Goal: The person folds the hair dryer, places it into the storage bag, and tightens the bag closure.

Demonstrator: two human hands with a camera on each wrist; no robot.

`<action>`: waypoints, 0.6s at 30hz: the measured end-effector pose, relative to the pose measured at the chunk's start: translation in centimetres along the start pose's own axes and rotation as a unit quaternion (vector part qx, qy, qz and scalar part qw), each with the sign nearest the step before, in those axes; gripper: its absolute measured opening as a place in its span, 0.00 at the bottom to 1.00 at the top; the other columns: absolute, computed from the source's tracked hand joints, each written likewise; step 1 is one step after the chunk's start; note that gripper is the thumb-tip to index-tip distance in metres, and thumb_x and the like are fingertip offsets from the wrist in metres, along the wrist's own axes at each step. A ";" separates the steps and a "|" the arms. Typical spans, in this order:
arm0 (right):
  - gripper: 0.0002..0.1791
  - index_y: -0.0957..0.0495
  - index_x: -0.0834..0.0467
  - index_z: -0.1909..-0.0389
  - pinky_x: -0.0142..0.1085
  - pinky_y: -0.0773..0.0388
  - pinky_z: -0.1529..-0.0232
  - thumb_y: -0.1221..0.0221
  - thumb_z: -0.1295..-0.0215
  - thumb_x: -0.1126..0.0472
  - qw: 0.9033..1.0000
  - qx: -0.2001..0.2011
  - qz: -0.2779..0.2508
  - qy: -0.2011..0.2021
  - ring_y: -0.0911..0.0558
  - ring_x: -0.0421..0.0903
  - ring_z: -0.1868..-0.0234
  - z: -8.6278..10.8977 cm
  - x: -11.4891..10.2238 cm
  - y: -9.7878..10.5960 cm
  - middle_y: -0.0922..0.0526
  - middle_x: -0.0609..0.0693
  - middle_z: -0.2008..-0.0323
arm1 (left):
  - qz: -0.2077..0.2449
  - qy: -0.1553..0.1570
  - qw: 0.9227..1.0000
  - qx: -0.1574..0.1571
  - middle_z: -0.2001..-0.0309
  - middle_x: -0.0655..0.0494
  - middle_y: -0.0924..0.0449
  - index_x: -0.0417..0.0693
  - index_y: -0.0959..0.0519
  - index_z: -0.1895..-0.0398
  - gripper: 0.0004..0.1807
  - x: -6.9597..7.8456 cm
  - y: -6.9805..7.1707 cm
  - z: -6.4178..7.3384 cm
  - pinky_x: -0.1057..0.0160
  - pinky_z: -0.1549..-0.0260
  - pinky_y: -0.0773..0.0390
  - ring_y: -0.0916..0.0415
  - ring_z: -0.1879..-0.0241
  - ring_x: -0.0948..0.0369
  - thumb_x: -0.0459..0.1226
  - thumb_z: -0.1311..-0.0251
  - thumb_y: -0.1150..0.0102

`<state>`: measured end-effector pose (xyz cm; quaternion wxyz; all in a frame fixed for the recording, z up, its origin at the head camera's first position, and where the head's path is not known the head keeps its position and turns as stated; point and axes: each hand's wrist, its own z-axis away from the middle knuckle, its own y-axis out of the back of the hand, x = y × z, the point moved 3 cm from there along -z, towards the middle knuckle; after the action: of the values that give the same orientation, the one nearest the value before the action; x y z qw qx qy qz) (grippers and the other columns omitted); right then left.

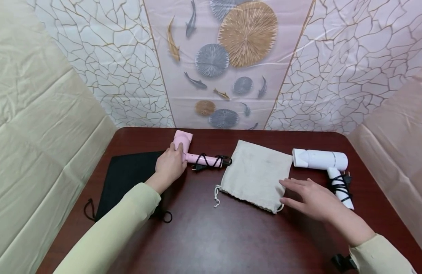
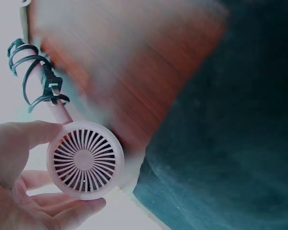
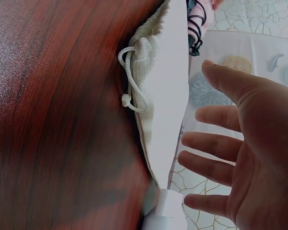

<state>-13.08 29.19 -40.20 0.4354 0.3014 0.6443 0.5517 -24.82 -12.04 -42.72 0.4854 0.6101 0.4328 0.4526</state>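
My left hand [image 1: 170,164] grips the barrel of a pink hair dryer [image 1: 204,160] at the back of the table, between a black drawstring bag [image 1: 126,177] and a beige drawstring bag [image 1: 257,171]. In the left wrist view, thumb and fingers go round the barrel beside its round slatted vent [image 2: 85,159]. A black cord with a plug [image 2: 52,85] winds about the handle. My right hand [image 1: 313,198] holds nothing, its fingers spread close to the beige bag's right edge. A white knotted cord [image 3: 129,79] hangs at that bag's gathered mouth.
To the right lies a white hair dryer [image 1: 318,160], its handle wrapped in black cord [image 1: 340,186]. A dark object [image 1: 344,262] shows by the right sleeve. Patterned cloth [image 1: 224,76] hangs behind the dark red table [image 1: 204,236], with plain beige cloth [image 1: 36,106] along the sides.
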 end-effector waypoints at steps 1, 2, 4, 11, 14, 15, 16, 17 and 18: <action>0.32 0.19 0.57 0.32 0.69 0.32 0.30 0.31 0.29 0.43 1.000 -0.001 0.000 0.000 0.18 0.63 0.34 0.0 0.0 0.0 0.16 0.64 0.37 | -0.001 -0.001 1.000 0.000 0.31 0.28 0.28 0.37 0.30 0.24 0.36 0.0 0.1 0.2 0.42 0.50 0.13 0.17 0.44 0.41 0.42 0.31 0.32; 0.32 0.19 0.57 0.32 0.69 0.32 0.30 0.31 0.29 0.43 1.000 -0.002 0.000 0.000 0.18 0.64 0.34 0.0 0.0 -0.1 0.16 0.64 0.36 | -0.003 -0.001 1.000 0.001 0.31 0.28 0.27 0.37 0.29 0.24 0.36 0.0 0.1 0.5 0.42 0.51 0.13 0.16 0.45 0.42 0.42 0.32 0.32; 0.32 0.19 0.57 0.32 0.70 0.32 0.31 0.31 0.29 0.43 1.000 -0.002 0.000 0.000 0.18 0.64 0.34 -0.1 0.0 -0.1 0.16 0.64 0.36 | -0.006 -0.002 1.000 0.004 0.32 0.28 0.26 0.37 0.28 0.25 0.36 0.1 0.2 1.0 0.43 0.52 0.12 0.16 0.46 0.42 0.42 0.32 0.31; 0.32 0.19 0.57 0.31 0.71 0.32 0.31 0.32 0.29 0.43 1.000 -0.005 0.002 0.005 0.19 0.64 0.34 -0.2 -0.3 -0.1 0.17 0.63 0.36 | -0.009 -0.006 0.999 0.033 0.38 0.28 0.24 0.34 0.26 0.30 0.34 0.7 0.5 3.0 0.43 0.58 0.11 0.16 0.50 0.41 0.41 0.35 0.28; 0.32 0.18 0.57 0.32 0.71 0.32 0.32 0.32 0.29 0.43 1.000 -0.008 -0.001 0.004 0.19 0.64 0.34 -0.1 -0.3 -0.2 0.17 0.63 0.36 | -0.008 -0.010 0.999 0.047 0.40 0.29 0.23 0.33 0.25 0.32 0.34 1.0 0.4 3.8 0.43 0.62 0.11 0.16 0.53 0.42 0.41 0.36 0.27; 0.32 0.18 0.58 0.32 0.71 0.32 0.32 0.32 0.29 0.43 1.000 -0.009 -0.003 0.005 0.19 0.64 0.34 -0.1 -0.4 -0.2 0.17 0.63 0.36 | -0.010 -0.012 0.999 0.050 0.41 0.29 0.23 0.33 0.25 0.32 0.34 1.1 0.3 4.0 0.44 0.63 0.11 0.16 0.53 0.42 0.42 0.37 0.26; 0.32 0.18 0.58 0.32 0.72 0.32 0.32 0.31 0.29 0.43 1.000 -0.009 -0.003 0.006 0.19 0.64 0.34 0.0 -0.4 -0.3 0.17 0.63 0.36 | -0.011 -0.011 0.998 0.053 0.40 0.29 0.23 0.33 0.25 0.32 0.34 1.2 0.3 4.3 0.44 0.63 0.11 0.16 0.54 0.42 0.42 0.37 0.26; 0.32 0.18 0.58 0.32 0.72 0.32 0.32 0.31 0.29 0.43 1.000 -0.009 -0.004 0.008 0.19 0.64 0.34 0.0 -0.4 -0.3 0.17 0.63 0.36 | -0.013 -0.011 0.998 0.055 0.40 0.28 0.23 0.33 0.25 0.32 0.35 1.2 0.3 4.5 0.44 0.64 0.11 0.16 0.54 0.42 0.42 0.37 0.25; 0.32 0.18 0.58 0.33 0.72 0.32 0.32 0.31 0.29 0.43 1.000 -0.007 -0.004 0.009 0.18 0.64 0.34 0.0 -0.4 -0.4 0.16 0.63 0.36 | -0.016 -0.010 0.998 0.056 0.40 0.28 0.23 0.33 0.25 0.32 0.35 1.3 0.3 4.7 0.44 0.64 0.11 0.16 0.54 0.42 0.43 0.37 0.25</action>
<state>-12.85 28.73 -40.47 0.4337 0.2905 0.6454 0.5577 -19.97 -11.80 -42.86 0.4613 0.6340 0.4623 0.4140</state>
